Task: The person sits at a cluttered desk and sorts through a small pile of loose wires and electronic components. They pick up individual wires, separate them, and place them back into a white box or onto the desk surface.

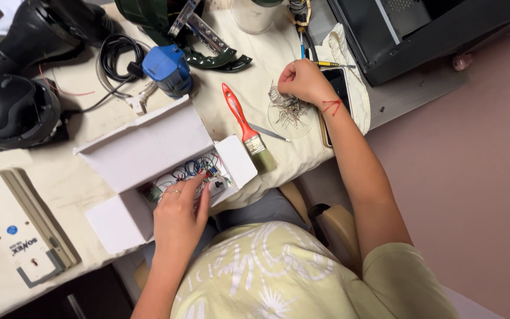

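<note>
Left hand [179, 214] flat, unclenched, fingers on wired circuit board [199, 174] inside open white box [149, 147] at 7 o'clock | right hand [305, 81] pinched over metal pins [287, 107] on clear dish [293, 121] at 1 o'clock | red-handled brush [246, 127] between, on bench [72, 171]

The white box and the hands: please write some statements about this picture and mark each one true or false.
1. The left hand rests inside the open white box, on coloured wires and small parts. True.
2. The right hand holds the red-handled paintbrush. False: the brush lies on the cloth, untouched; the right hand is closed above a clear round dish of thin metal pieces.
3. A blue tool stands beyond the box, next to a coiled black cable. True.
4. The white box is closed. False: its flaps are folded open.
5. The phone lies to the left of the box. False: it lies by the right wrist, near the table edge.
</note>
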